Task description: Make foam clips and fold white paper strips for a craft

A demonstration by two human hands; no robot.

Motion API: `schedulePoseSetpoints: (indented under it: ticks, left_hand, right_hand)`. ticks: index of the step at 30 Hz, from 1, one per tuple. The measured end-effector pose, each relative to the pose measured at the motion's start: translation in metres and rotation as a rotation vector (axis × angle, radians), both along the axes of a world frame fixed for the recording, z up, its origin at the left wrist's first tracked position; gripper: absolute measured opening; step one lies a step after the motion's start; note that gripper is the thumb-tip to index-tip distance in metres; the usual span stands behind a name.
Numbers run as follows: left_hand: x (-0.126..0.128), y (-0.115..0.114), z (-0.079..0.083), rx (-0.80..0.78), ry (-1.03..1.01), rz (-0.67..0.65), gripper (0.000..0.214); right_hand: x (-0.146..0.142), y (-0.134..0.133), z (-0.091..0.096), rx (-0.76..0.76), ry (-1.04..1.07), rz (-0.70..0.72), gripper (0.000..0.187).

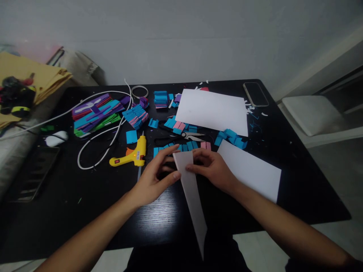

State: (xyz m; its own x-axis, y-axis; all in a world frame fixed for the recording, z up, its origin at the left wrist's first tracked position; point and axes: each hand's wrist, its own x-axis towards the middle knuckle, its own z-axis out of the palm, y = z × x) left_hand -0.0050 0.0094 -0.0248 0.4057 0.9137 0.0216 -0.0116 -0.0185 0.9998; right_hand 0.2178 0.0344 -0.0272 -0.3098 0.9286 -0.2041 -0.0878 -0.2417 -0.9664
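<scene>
A long folded white sheet of paper point(191, 189) stands tilted between my hands, its lower end reaching past the table's front edge. My right hand point(211, 164) pinches its upper right side, thumb on the front face and fingers behind. On the other side, my left hand point(155, 175) grips the left edge, its thumb at the edge and its fingers partly hidden behind the paper. Just beyond the hands lie black-handled scissors point(193, 135) and a row of blue paper pieces point(167, 148). A yellow glue gun point(138, 151) lies to the left of my left hand.
Two white sheets, one at the back point(212, 111) and one at right point(255, 170), lie on the black table point(93, 215). Coloured paper strips point(96, 113), a white cable point(79, 155), a white mouse point(56, 138) and tape point(139, 91) sit left. A phone point(255, 94) rests back right.
</scene>
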Motion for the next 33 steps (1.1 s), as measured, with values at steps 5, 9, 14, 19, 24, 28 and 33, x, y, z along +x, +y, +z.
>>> schedulePoseSetpoints:
  ticks: [5, 9, 14, 19, 24, 28, 33]
  left_hand:
    - [-0.006, 0.003, 0.001, 0.202, 0.123, 0.062, 0.046]
    - [-0.01, 0.004, 0.002, 0.224, 0.154, 0.098, 0.04]
    - [-0.009, 0.004, 0.005, 0.087, 0.046, 0.09, 0.039]
    - [-0.009, 0.007, 0.013, -0.285, -0.053, -0.011, 0.052]
    - [-0.013, 0.009, 0.022, -0.44, 0.03, -0.049, 0.046]
    - [-0.017, 0.012, 0.027, -0.355, 0.085, 0.072, 0.03]
    - [-0.023, 0.015, 0.033, -0.273, 0.055, 0.249, 0.041]
  right_hand:
    - [0.0, -0.001, 0.001, 0.009, -0.05, -0.034, 0.03]
    - [0.0, -0.001, 0.004, -0.017, -0.053, -0.038, 0.027]
    - [0.003, 0.001, 0.011, -0.04, -0.074, -0.013, 0.028]
    - [0.007, 0.004, 0.022, -0.097, -0.033, 0.021, 0.029]
    - [0.02, 0.011, 0.033, -0.292, 0.182, 0.149, 0.031]
    - [0.035, 0.017, 0.041, -0.292, 0.233, 0.204, 0.043]
    - [0.052, 0.022, 0.047, -0.29, 0.138, 0.119, 0.059]
